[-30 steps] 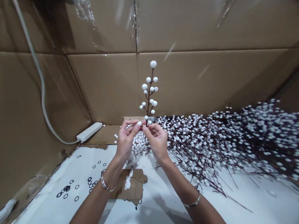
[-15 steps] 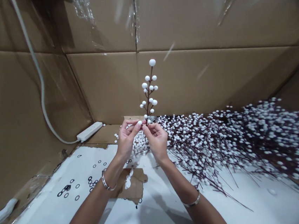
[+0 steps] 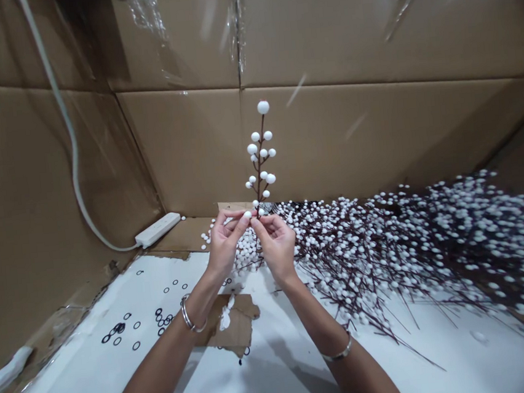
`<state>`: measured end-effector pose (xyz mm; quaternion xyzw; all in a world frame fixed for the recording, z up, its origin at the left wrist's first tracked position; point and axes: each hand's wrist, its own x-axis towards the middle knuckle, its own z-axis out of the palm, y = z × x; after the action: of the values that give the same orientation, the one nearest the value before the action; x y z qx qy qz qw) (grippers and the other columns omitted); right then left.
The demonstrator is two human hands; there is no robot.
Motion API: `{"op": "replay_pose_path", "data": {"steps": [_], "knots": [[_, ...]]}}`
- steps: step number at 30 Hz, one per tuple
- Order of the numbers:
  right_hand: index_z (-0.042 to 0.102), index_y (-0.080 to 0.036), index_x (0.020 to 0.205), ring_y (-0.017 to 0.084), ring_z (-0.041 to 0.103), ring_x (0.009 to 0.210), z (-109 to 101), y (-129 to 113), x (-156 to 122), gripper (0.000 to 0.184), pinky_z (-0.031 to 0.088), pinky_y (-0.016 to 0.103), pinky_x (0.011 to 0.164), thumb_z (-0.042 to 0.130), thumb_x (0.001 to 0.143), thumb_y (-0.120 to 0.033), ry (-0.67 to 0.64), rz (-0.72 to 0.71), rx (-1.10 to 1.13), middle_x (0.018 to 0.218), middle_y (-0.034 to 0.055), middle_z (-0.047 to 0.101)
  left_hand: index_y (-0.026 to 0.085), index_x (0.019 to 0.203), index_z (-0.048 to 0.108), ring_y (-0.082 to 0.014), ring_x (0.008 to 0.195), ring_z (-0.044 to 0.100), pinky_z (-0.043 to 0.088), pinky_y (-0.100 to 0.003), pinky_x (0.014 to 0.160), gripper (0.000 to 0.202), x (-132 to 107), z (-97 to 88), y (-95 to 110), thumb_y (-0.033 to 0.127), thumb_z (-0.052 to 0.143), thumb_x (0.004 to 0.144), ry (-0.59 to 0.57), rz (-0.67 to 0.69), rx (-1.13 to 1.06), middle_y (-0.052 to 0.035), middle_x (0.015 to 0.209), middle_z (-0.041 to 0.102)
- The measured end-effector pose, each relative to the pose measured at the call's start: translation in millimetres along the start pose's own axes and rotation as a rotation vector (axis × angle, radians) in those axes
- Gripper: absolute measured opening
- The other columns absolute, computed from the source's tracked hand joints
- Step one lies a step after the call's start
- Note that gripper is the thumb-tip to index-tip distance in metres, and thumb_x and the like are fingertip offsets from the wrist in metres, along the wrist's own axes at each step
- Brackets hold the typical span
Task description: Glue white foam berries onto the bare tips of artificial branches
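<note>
An artificial berry stem, brown with white balls, stands nearly upright above the white work surface. My right hand is closed around its lower part, thumb and fingers pinching. Close beside it, my left hand pinches a single white berry between thumb and forefinger, right next to the stem. Whether that berry touches the stem is hidden by the fingertips. Behind the hands lie loose white berries. To the right spreads a large heap of similar berry stems.
Small black rings are scattered on the white surface at the left. A torn cardboard piece lies below my hands. A white power strip with a cable sits at the back left. Cardboard walls enclose the area.
The stem's top has tilted slightly left and become more upright. Both hands keep their pinches, the left fingers having shifted a little right toward the stem.
</note>
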<state>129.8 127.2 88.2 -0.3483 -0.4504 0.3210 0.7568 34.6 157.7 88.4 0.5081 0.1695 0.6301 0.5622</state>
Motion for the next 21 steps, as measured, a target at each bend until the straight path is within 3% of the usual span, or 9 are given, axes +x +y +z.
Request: {"op": "replay_pose_path", "data": {"steps": [7,11,13,17,19,21], "knots": [[0.063,-0.018,0.076,0.015,0.065,0.078,-2.3,0.2,5.0,0.020,0.052,0.029,0.078,0.074,0.073,-0.034,-0.026,0.062,0.014,0.079,0.0007,0.067,0.019,0.096,0.056,-0.0191,0.098,0.070,0.051,-0.034,0.092,0.025,4.4,-4.5,4.2,0.031,0.073,0.082,-0.030,-0.031,0.057,-0.0058,0.097,0.075],[0.067,-0.017,0.078,0.016,0.064,0.079,-8.7,0.7,12.4,0.024,0.050,0.029,0.079,0.074,0.072,-0.039,-0.012,0.121,-0.028,0.081,0.0019,0.070,0.019,0.111,0.055,-0.0201,0.100,0.068,0.049,-0.034,0.090,0.038,12.1,-15.9,15.6,0.047,0.064,0.086,-0.088,-0.140,0.182,-0.0086,0.103,0.074],[0.070,-0.017,0.078,0.016,0.063,0.082,-11.7,0.7,15.1,0.024,0.049,0.029,0.080,0.074,0.072,-0.040,0.000,0.128,-0.042,0.084,0.0025,0.070,0.017,0.105,0.059,-0.0209,0.096,0.068,0.050,-0.034,0.086,0.040,13.3,-20.1,21.4,0.052,0.062,0.085,-0.118,-0.203,0.318,-0.0098,0.102,0.073],[0.070,-0.018,0.074,0.018,0.064,0.085,-13.1,1.3,16.2,0.023,0.049,0.030,0.080,0.074,0.071,-0.041,-0.053,0.202,-0.001,0.085,0.0024,0.071,0.015,0.091,0.067,-0.0218,0.090,0.068,0.050,-0.032,0.083,0.032,9.9,-18.8,27.7,0.044,0.070,0.079,-0.351,-0.292,0.487,-0.0085,0.092,0.072],[0.070,-0.018,0.076,0.020,0.065,0.087,-12.2,2.5,15.7,0.026,0.049,0.031,0.082,0.074,0.071,-0.043,-0.078,0.243,-0.005,0.085,0.0032,0.072,0.015,0.089,0.067,-0.0220,0.084,0.068,0.051,-0.032,0.080,0.030,10.4,-19.7,27.6,0.042,0.069,0.079,-0.373,-0.291,0.515,-0.0076,0.084,0.072],[0.070,-0.017,0.088,0.021,0.065,0.096,-11.9,3.9,15.5,0.032,0.048,0.033,0.089,0.076,0.069,-0.042,-0.116,0.296,-0.022,0.095,0.0055,0.073,0.014,0.089,0.066,-0.0224,0.079,0.069,0.052,-0.033,0.076,0.029,15.5,-29.9,27.1,0.042,0.066,0.079,-0.324,-0.270,0.593,-0.0077,0.080,0.072]]}}
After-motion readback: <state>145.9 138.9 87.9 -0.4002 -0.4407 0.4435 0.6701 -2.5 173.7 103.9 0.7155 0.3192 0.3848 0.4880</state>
